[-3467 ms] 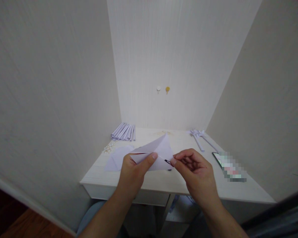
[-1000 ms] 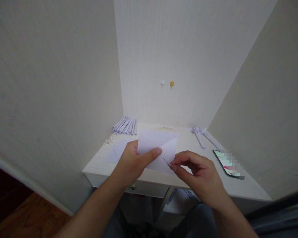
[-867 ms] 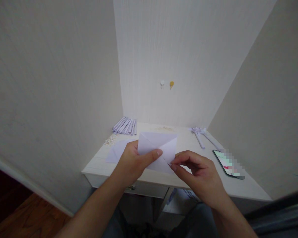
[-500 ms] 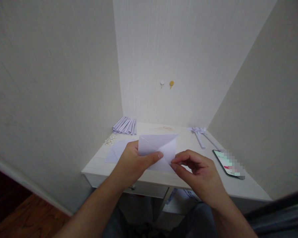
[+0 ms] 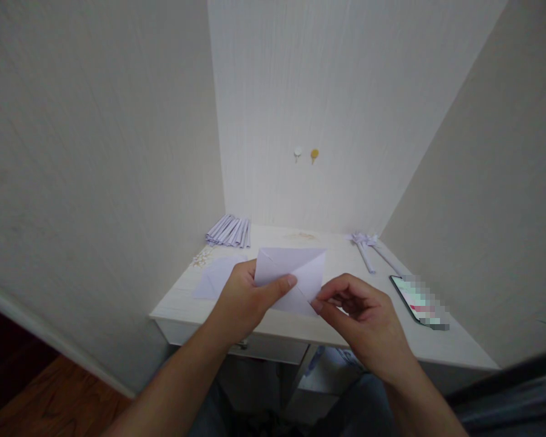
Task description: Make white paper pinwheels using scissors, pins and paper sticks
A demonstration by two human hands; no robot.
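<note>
The loose flap has settled: a few seconds ago the folded white paper (image 5: pixel 306 267) gaped and stood at a tilt, with a small dark piece plain at the right fingertips; now it lies flat and closed, and only a trace of dark shows along its diagonal seam. The work seems to have narrowed to that seam.

The paper is held up over the middle of the table's (image 5: pixel 179 306) front edge. The left hand (image 5: pixel 246 298) is clamped on it, thumb across the front. The right hand (image 5: pixel 361 312) has thumb and forefinger together at its lower right side; what they pinch, I cannot tell.

Rolled paper sticks (image 5: pixel 229 232) are heaped at the far left corner, with small pale bits (image 5: pixel 202 257) along the left edge and another white sheet (image 5: pixel 210 281) beside them. Bow-topped tubes (image 5: pixel 366 258) rest in the far right corner, a phone (image 5: pixel 407 297) by the right edge. Two hooks, one white (image 5: pixel 297 152), one yellow (image 5: pixel 315 153), hang on the back wall (image 5: pixel 295 91).
</note>
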